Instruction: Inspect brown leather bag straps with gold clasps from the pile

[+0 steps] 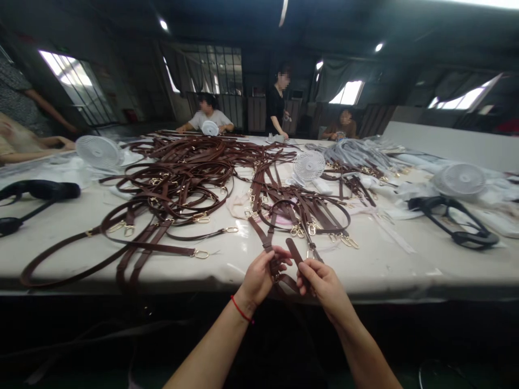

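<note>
From the head camera, both hands work at the near edge of the long table [227,265], pinching one brown leather strap [292,258] between them. The left hand [259,278] is closed on the strap where it doubles back, fingertips apparently at a small metal fitting, which it seems to steady. The right hand [322,283] grips the loose strap end, which sticks up and away, probably so it can be fed or pulled. The strap runs far and left from the hands, up onto the table. Beyond it, a heap of brown straps with gold clasps [182,178] spreads across the middle, within reach. A small white fan [308,165] stands among them, another fan [99,152] at far left, and grey straps [357,154] lie far right. Other people sit or stand at the far side.
</note>
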A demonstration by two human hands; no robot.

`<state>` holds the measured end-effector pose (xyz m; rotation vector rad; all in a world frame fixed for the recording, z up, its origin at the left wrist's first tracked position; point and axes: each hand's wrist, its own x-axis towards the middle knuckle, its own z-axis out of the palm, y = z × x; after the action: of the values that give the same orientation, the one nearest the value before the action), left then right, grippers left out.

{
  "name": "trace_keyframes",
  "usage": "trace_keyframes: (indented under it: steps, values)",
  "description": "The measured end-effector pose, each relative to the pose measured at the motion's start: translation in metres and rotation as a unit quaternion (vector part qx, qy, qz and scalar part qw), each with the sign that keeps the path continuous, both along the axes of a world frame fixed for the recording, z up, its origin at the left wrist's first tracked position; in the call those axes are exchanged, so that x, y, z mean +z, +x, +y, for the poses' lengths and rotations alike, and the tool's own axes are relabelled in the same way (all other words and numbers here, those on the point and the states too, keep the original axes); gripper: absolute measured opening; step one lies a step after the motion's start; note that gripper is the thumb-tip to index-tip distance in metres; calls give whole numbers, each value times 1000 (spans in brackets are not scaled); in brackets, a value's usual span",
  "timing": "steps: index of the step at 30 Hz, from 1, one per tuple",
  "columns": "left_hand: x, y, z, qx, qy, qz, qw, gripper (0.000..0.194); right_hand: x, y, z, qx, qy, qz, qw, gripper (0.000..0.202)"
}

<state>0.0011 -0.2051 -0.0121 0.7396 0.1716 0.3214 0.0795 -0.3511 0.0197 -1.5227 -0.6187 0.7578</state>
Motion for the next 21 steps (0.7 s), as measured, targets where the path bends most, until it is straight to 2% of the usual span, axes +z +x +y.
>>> trace_keyframes:
  steps: [3,7,9,12,16,21]
  values:
    - [5,1,-2,36,-21,15,999,25,-7,-5,1,34,-17,-53,998,41]
    - [12,2,3,61,-140,41,987,17,-15,-13,-2,38,-50,-129,990,41]
    - [13,3,7,62,-192,47,978,15,-17,-16,-5,52,-58,-136,988,42]
    - [15,5,11,60,-218,40,973,14,-17,-17,-6,75,-61,-119,988,42]
    - [20,4,2,68,-172,21,982,16,-21,-17,0,57,-55,-110,991,41]
    - [21,-1,-16,80,-19,-26,996,23,-24,-23,20,-22,-16,-162,986,38]
